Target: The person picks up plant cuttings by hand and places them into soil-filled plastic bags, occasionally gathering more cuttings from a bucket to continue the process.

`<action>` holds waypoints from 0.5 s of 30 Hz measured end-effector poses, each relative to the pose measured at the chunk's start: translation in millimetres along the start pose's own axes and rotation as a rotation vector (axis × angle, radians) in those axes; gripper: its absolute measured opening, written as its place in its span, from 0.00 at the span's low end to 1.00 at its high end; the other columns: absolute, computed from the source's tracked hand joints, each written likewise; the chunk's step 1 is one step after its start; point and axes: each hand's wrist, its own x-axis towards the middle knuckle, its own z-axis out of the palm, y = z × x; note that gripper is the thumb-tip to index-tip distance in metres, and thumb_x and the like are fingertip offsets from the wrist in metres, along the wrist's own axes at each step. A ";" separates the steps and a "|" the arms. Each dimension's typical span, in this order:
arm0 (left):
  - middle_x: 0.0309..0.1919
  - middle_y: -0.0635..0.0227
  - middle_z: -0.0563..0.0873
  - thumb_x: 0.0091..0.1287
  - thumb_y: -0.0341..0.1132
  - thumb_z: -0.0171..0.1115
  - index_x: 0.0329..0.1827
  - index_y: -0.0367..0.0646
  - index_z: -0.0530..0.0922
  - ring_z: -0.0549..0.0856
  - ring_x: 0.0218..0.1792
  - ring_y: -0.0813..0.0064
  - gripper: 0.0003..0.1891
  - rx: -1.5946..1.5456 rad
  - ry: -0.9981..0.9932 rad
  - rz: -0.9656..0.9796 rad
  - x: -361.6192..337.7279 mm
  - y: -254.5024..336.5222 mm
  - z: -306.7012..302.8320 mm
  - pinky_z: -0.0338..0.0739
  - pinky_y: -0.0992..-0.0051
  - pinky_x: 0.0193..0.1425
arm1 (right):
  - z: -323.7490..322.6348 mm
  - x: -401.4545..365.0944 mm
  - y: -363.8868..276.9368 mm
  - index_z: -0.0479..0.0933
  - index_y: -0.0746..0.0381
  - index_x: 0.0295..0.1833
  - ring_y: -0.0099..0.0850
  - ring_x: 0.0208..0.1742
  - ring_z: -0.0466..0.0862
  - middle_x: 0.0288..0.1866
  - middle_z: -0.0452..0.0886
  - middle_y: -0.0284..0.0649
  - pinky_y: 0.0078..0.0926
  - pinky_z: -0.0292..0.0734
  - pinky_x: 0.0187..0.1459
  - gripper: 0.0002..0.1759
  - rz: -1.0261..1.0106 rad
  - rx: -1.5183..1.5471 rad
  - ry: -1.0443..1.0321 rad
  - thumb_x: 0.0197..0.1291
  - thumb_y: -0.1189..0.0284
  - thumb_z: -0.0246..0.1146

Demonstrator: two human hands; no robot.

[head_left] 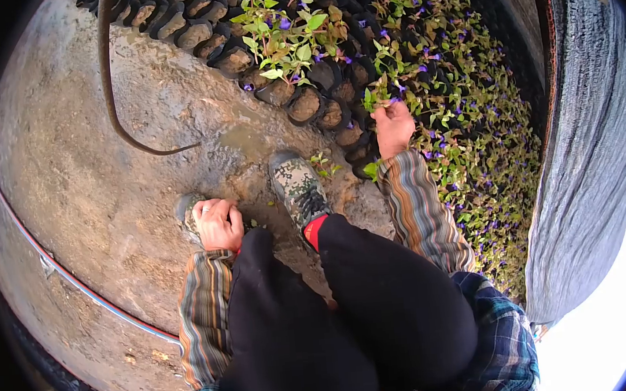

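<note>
My right hand (394, 127) is at the near edge of the plant bed, its fingers pinched on a flowering seedling (369, 101) with green leaves and a purple bloom by the fingertips. Around it stand black nursery bags (304, 105); several hold only soil, while others carry leafy plants with purple flowers (460, 103). My left hand (220, 223) is closed beside my left shoe, the fingers curled in; whatever they may hold is hidden. Between my feet and the bags lies a small loose sprig (322, 167) on the ground.
Wet, muddy ground (88, 140) spreads to the left, with a small puddle (246, 140) near the bags. A dark curved hose (109, 86) hangs at the upper left. A red-and-blue hose (89, 292) crosses the lower left. Grey netting (579, 123) borders the bed at right.
</note>
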 end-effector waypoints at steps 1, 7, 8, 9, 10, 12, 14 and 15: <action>0.30 0.61 0.86 0.60 0.31 0.59 0.32 0.41 0.83 0.82 0.39 0.62 0.06 -0.001 0.000 0.002 -0.2 -0.4 0.0 0.66 0.63 0.59 | 0.5 -0.1 0.6 0.80 0.66 0.41 0.27 0.29 0.85 0.29 0.86 0.40 0.29 0.79 0.34 0.09 -0.053 -0.074 -0.010 0.56 0.73 0.67; 0.30 0.61 0.85 0.60 0.31 0.59 0.32 0.42 0.83 0.82 0.39 0.62 0.06 0.005 0.003 0.000 0.7 0.3 -0.3 0.66 0.63 0.58 | 11.0 -4.6 -2.4 0.81 0.63 0.40 0.38 0.32 0.86 0.30 0.86 0.43 0.35 0.79 0.36 0.11 -0.073 -0.348 -0.046 0.55 0.68 0.68; 0.30 0.61 0.85 0.60 0.31 0.59 0.32 0.42 0.83 0.82 0.39 0.62 0.06 0.005 0.003 -0.003 0.5 0.4 -0.2 0.66 0.62 0.58 | 12.8 -4.2 -3.4 0.81 0.65 0.41 0.33 0.31 0.86 0.30 0.86 0.42 0.32 0.79 0.36 0.10 -0.067 -0.375 -0.053 0.56 0.70 0.68; 0.30 0.61 0.85 0.60 0.31 0.59 0.32 0.42 0.83 0.82 0.39 0.62 0.06 -0.002 -0.004 -0.009 -0.1 0.7 -0.3 0.66 0.62 0.58 | 14.4 -3.9 -4.8 0.81 0.67 0.42 0.29 0.31 0.85 0.31 0.86 0.41 0.29 0.79 0.36 0.10 -0.062 -0.401 -0.059 0.57 0.72 0.68; 0.30 0.61 0.85 0.60 0.31 0.59 0.32 0.42 0.83 0.82 0.39 0.62 0.06 -0.008 -0.009 -0.014 -0.3 1.3 -0.6 0.66 0.62 0.58 | 15.1 -4.8 -7.7 0.81 0.67 0.43 0.30 0.32 0.85 0.31 0.86 0.41 0.31 0.79 0.36 0.12 -0.061 -0.456 -0.091 0.56 0.71 0.68; 0.30 0.61 0.85 0.60 0.31 0.59 0.32 0.42 0.83 0.82 0.39 0.62 0.06 -0.010 -0.010 -0.020 2.0 2.1 -2.2 0.66 0.62 0.58 | 17.5 -6.7 -17.9 0.80 0.67 0.46 0.32 0.33 0.86 0.33 0.86 0.42 0.34 0.79 0.37 0.15 -0.067 -0.556 -0.147 0.55 0.70 0.69; 0.30 0.61 0.86 0.60 0.31 0.59 0.32 0.42 0.83 0.82 0.39 0.62 0.06 -0.005 -0.013 -0.020 1.1 2.5 -2.3 0.66 0.62 0.58 | 13.2 -2.1 -14.3 0.77 0.66 0.52 0.39 0.33 0.85 0.36 0.86 0.46 0.39 0.79 0.38 0.21 -0.020 -0.506 -0.211 0.55 0.68 0.69; 0.30 0.61 0.86 0.60 0.31 0.59 0.32 0.42 0.83 0.82 0.39 0.62 0.06 -0.007 -0.012 -0.019 1.0 2.5 -2.5 0.66 0.62 0.58 | 10.9 -1.5 -12.2 0.76 0.65 0.55 0.43 0.34 0.85 0.38 0.85 0.47 0.41 0.79 0.38 0.24 0.002 -0.482 -0.242 0.54 0.67 0.70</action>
